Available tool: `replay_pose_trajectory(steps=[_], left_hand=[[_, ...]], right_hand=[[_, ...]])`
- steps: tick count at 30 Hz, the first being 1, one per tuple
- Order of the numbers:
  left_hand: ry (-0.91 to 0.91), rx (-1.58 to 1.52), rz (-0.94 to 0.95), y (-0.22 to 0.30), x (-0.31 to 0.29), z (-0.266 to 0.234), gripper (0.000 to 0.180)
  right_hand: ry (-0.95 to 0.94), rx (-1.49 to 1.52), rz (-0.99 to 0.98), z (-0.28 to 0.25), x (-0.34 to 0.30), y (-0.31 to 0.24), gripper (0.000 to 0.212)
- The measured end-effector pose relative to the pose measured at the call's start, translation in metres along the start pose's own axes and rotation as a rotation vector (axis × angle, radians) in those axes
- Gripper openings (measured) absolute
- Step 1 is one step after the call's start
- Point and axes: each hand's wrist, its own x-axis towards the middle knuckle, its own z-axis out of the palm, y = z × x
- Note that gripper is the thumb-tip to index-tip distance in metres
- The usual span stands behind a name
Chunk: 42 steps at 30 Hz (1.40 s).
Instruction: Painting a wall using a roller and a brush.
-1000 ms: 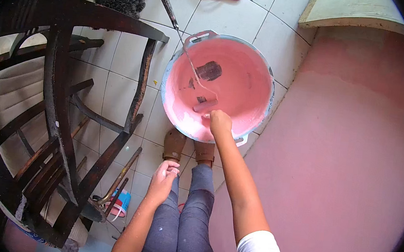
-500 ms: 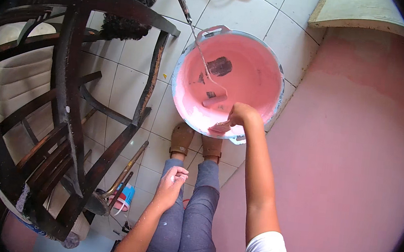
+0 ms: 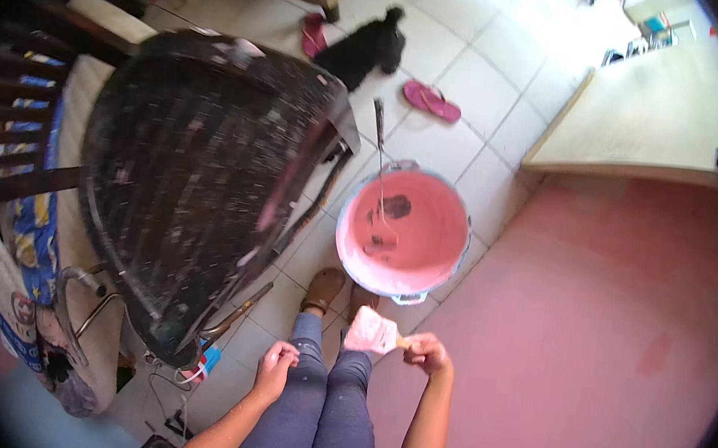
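Note:
My right hand (image 3: 429,353) grips the short handle of a wide paintbrush (image 3: 373,331). Thick pink paint coats its bristles, held out to the left above my knees. My left hand (image 3: 278,366) hovers over my left thigh with its fingers curled in, and nothing shows in it. Beyond my feet stands a round tub (image 3: 443,206) with a light blue rim, smeared inside with pink paint. A paint roller (image 3: 379,122) leans in it, dark grip over the far rim and roller head down in the paint.
A worn, paint-flecked dark wooden chair (image 3: 200,166) stands close on my left. On my right runs a pink-painted wall (image 3: 537,345), ending at a cream panel (image 3: 645,122). A black dog (image 3: 363,52) and a pink flip-flop (image 3: 431,100) are on the tiled floor beyond the tub.
My right hand has lifted the paintbrush out of the tub and drawn it back toward me. The view has tilted up, showing the dog and more floor. The roller still leans in the tub.

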Motion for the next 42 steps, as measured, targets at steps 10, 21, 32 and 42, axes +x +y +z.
replay_pose_trajectory(steps=[10, 21, 32, 42], left_hand=[[-0.522, -1.319, 0.141, 0.092, -0.178, -0.056, 0.073], [-0.210, -1.730, 0.971, 0.011, -0.355, -0.190, 0.075], [0.413, -1.683, 1.404, -0.204, -0.543, -0.304, 0.060], [0.990, -1.874, 1.426, -0.370, -0.630, -0.346, 0.056]], right_hand=[[-0.593, -0.491, 0.425, 0.248, -0.065, -0.012, 0.038], [-0.655, -0.800, 0.665, 0.488, -0.090, 0.125, 0.020], [-1.021, -0.917, 1.265, 0.602, -0.093, 0.498, 0.030], [-1.147, -1.327, 1.485, 0.665, -0.108, 0.763, 0.026]])
